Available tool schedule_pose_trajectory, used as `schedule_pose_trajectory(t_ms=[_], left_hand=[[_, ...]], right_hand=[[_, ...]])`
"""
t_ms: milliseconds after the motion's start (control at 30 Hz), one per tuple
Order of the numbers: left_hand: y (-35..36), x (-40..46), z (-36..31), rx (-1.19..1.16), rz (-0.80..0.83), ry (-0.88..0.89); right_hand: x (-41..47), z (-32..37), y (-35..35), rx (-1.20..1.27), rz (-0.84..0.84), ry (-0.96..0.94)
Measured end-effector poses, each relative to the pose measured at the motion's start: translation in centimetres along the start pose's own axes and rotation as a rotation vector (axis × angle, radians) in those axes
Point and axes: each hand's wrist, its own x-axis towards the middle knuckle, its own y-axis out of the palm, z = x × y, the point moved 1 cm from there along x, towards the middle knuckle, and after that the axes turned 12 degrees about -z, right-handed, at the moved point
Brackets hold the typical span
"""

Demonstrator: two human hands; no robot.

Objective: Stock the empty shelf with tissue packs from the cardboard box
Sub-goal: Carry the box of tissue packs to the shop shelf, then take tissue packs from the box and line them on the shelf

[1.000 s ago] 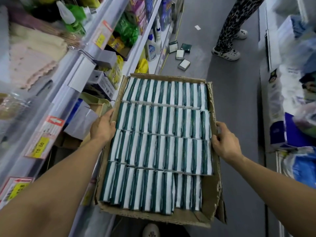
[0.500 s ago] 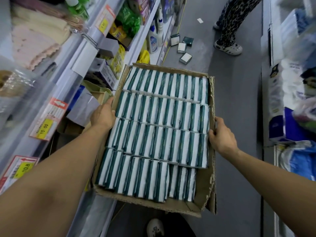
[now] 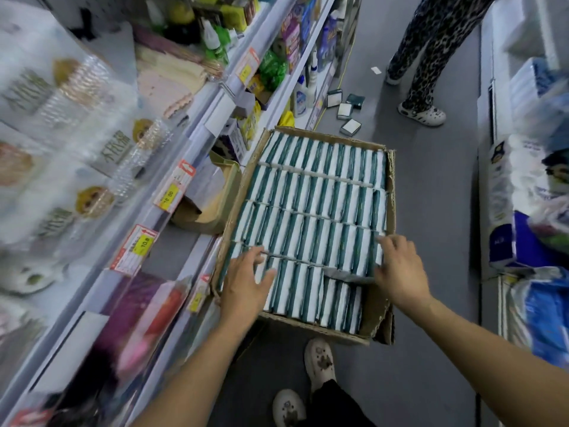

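The left hand's fingers (image 3: pixel 260 252) lie spread and nearly straight across the tops of the tissue packs (image 3: pixel 311 211), fingertips at the seam between the two rows nearest the person, thumb splayed toward the middle of the box. Behind them the left hand (image 3: pixel 246 278) sits palm down over the near-left corner of the cardboard box (image 3: pixel 388 306), wrist level, and the bare forearm runs back and down toward the person's body.

The right hand's fingers (image 3: pixel 388 241) are blurred; they appear loosely spread and bent over the right end of the second row from the person, but I cannot tell whether they pinch a pack or merely touch it. The right hand (image 3: pixel 400 269) hangs over the box's right edge, back of the hand up, its forearm stretching away to the lower right.

The packs, green and white, stand on edge in four tight rows filling the box, with a gap at the box's near-right corner. The box sits low in the aisle, its left side against the shelf (image 3: pixel 181 241) unit. Beyond the box's far edge a few loose packs (image 3: pixel 345 110) lie on the grey floor (image 3: pixel 431 211). Further beyond them stands another person (image 3: pixel 431 47) in patterned trousers and pale clogs. Just nearer than the box are the wearer's own shoes (image 3: pixel 318 360).
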Motion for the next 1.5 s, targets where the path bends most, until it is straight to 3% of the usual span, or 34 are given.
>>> schedule_pose_trajectory(t_ms=[200,333,533,733,867,1067,1233,1300,1400,1500], left_hand=[[2.3,-4.5,-1.3,0.269,0.07,0.015],[4.1,-5.2,-1.6,0.45,0.076,-0.043],[6.4,-6.3,-2.2,0.59,0.039,-0.199],[7.8,-6.6,-3.1,0.655,-0.087,-0.396],[8.7,-6.6,-3.7,0.722,-0.052,-0.445],[8.6,-5.7,-3.0,0.686,-0.012,-0.424],[5.5,-6.5,-3.1,0.163,-0.191,-0.572],[3.7,-6.9,-4.0,-0.086,-0.246,-0.659],[0.6,-7.1,-5.5,-0.307,-0.391,-0.708],[-2.3,-6.7,-7.6,-0.497,-0.473,-0.569]], right_hand=[[-1.9,4.8,0.8,-0.007,0.102,-0.579],[-0.1,6.3,2.1,-0.113,0.174,-0.829],[2.7,5.8,4.2,-0.136,0.259,-1.097],[4.6,5.6,5.8,-0.068,0.153,-1.379],[4.8,5.5,6.6,-0.047,0.125,-1.471],[5.5,5.7,6.1,-0.042,0.132,-1.541],[7.5,4.8,1.2,0.101,0.24,-1.506],[8.5,4.6,-1.7,0.19,0.322,-1.342],[9.2,4.3,-6.1,0.409,0.453,-0.932],[9.8,4.5,-10.0,0.655,0.474,-0.571]])
